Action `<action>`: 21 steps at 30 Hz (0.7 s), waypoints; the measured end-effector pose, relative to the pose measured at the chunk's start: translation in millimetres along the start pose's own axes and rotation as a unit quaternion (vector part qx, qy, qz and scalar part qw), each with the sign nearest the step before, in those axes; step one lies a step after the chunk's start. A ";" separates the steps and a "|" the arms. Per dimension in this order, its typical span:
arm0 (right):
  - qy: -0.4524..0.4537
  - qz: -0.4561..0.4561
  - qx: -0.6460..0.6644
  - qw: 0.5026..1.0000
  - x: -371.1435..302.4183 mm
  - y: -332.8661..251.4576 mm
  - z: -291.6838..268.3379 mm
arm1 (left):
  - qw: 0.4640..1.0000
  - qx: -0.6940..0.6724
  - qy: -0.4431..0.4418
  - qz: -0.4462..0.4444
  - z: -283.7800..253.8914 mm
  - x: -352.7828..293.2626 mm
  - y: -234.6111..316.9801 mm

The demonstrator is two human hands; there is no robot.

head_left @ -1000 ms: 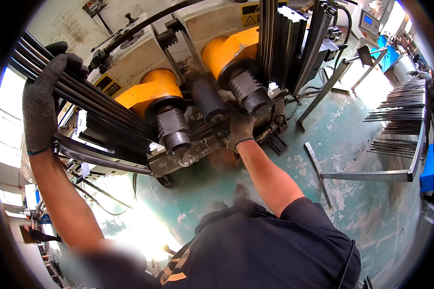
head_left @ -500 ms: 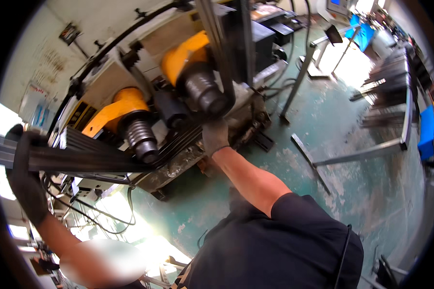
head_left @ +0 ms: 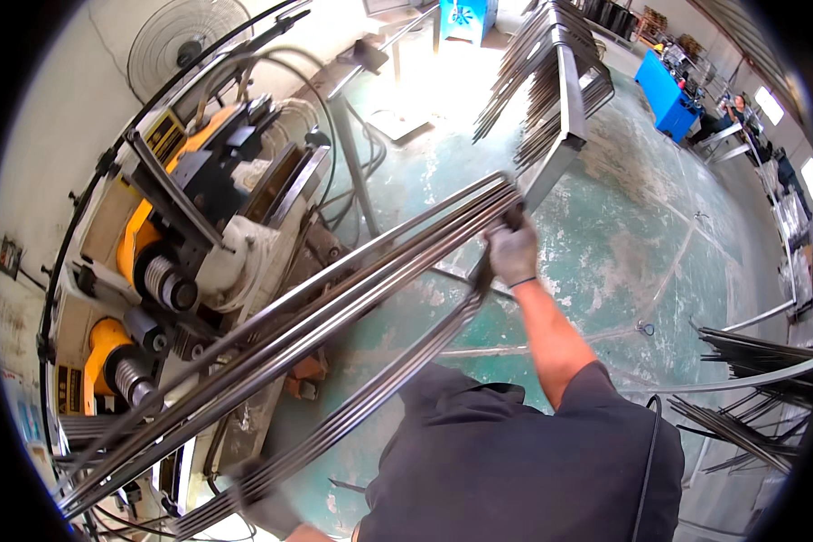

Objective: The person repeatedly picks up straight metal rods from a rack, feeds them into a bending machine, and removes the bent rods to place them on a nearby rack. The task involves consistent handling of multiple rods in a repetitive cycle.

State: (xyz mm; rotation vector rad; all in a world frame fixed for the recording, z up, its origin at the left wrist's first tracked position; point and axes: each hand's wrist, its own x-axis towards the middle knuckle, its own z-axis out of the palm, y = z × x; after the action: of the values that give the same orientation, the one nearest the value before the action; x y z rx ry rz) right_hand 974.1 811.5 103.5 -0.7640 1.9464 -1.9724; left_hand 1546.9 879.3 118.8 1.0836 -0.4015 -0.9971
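Observation:
A bundle of long, dark metal bars (head_left: 334, 318), bent back into a narrow U, stretches diagonally across the view in front of me. My right hand (head_left: 515, 253), in a grey work glove, is closed around the bundle at its bent end, out over the floor. My left hand (head_left: 266, 506), in a dark glove and smeared by motion, is wrapped around the lower leg of the bars at the bottom of the view. The far ends of the upper leg reach the lower left, in front of the machine.
A bending machine (head_left: 167, 280) with orange arms and ribbed rollers stands on the left. Ahead, a metal rack (head_left: 565, 108) carries many bent bars; more bars (head_left: 741, 425) lie on a rack at right. A fan (head_left: 188, 52), a blue cabinet (head_left: 667, 95) and a distant person (head_left: 737, 110) show farther off.
The view has turned right, away from the machine. The bars have come off the rollers and swung out over the floor. My right hand has moved from the rollers to the bent end.

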 end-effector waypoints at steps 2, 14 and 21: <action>0.052 -0.058 -0.049 0.996 59.1 -8.1 -53.1 | 0.984 -0.025 -0.116 -0.135 13.9 -42.7 -69.5; 0.133 -0.154 -0.517 0.832 401.6 36.8 -209.1 | 0.910 0.107 -0.179 -0.360 229.5 -113.6 -259.2; 0.112 -0.155 -0.697 0.691 556.3 41.3 -207.2 | 0.927 0.171 -0.206 -0.262 332.1 -154.3 -248.3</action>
State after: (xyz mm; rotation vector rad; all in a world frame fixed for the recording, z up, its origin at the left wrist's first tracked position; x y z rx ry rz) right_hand 396.3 686.0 171.0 -1.1597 3.5001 -0.2008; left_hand 1113.5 799.0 80.0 1.3299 -0.6624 -1.6914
